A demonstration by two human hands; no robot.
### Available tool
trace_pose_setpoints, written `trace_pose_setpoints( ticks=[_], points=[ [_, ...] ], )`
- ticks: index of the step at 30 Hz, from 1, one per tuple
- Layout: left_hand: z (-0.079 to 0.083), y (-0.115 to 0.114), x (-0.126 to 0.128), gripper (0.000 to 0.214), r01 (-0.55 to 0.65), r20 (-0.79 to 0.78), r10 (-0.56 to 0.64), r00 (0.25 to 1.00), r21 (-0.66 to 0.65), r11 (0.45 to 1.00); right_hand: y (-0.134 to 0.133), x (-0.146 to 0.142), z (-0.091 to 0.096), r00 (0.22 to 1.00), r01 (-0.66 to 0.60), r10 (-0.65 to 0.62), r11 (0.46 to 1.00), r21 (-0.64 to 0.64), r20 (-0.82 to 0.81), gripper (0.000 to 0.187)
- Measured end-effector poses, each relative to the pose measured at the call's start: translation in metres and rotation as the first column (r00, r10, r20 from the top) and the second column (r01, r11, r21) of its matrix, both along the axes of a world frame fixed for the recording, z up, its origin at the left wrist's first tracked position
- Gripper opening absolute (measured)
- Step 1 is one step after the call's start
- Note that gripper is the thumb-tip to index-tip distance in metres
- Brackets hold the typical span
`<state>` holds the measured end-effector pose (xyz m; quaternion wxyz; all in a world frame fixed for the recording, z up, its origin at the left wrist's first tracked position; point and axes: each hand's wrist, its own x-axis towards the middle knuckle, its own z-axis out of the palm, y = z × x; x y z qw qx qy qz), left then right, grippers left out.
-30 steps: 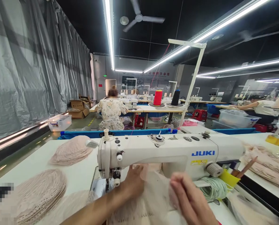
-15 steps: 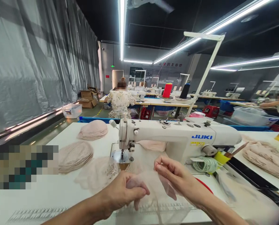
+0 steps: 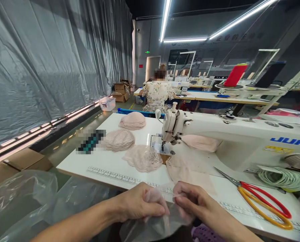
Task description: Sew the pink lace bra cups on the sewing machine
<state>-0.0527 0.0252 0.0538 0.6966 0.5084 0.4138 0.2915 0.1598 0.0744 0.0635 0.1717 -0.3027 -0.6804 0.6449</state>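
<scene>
Both hands are right at the near edge of the bench (image 3: 109,163), just below the printed ruler strip (image 3: 114,173). Left hand (image 3: 140,205) pinches one side of a sheer pinkish mesh piece (image 3: 160,224) between thumb and fingertips. Right hand (image 3: 197,205) pinches the other side, fingers bunched close together. The mesh hangs off the edge toward the lap, well short of the presser foot (image 3: 162,148) of the sewing machine (image 3: 230,134).

My take: this stuff looks floppy and slippery, so a light fingertip grip close to its edge beats a fistful. Even tension between both hands should stop it curling or stretching. Scissors (image 3: 263,201) lie off to the right, and lace pieces (image 3: 142,158) sit near the needle.
</scene>
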Motion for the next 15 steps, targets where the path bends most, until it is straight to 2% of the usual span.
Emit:
trace_pose_setpoints(
  ticks=[2, 6, 10, 15],
  points=[
    [-0.003, -0.002, -0.003, 0.017, 0.000, -0.027, 0.000, 1.000, 0.014, 1.000, -0.003, -0.001, -0.004, 0.999, 0.038, -0.037, 0.999, -0.036, 0.027, 0.044],
    [-0.005, -0.004, -0.006, 0.022, -0.010, -0.046, 0.010, 0.999, -0.007, 1.000, -0.005, -0.002, -0.013, 0.991, 0.102, -0.103, 0.995, 0.007, 0.081, 0.050],
    [-0.008, -0.003, -0.005, 0.023, -0.034, -0.081, 0.035, 0.996, 0.008, 0.999, -0.003, -0.004, -0.020, 0.993, 0.085, -0.086, 0.996, 0.013, 0.079, 0.050],
    [-0.013, -0.004, -0.007, 0.019, -0.040, -0.040, 0.040, 0.998, 0.012, 0.999, 0.000, 0.002, -0.019, 0.995, 0.050, -0.049, 0.999, -0.006, 0.090, 0.049]
  ],
)
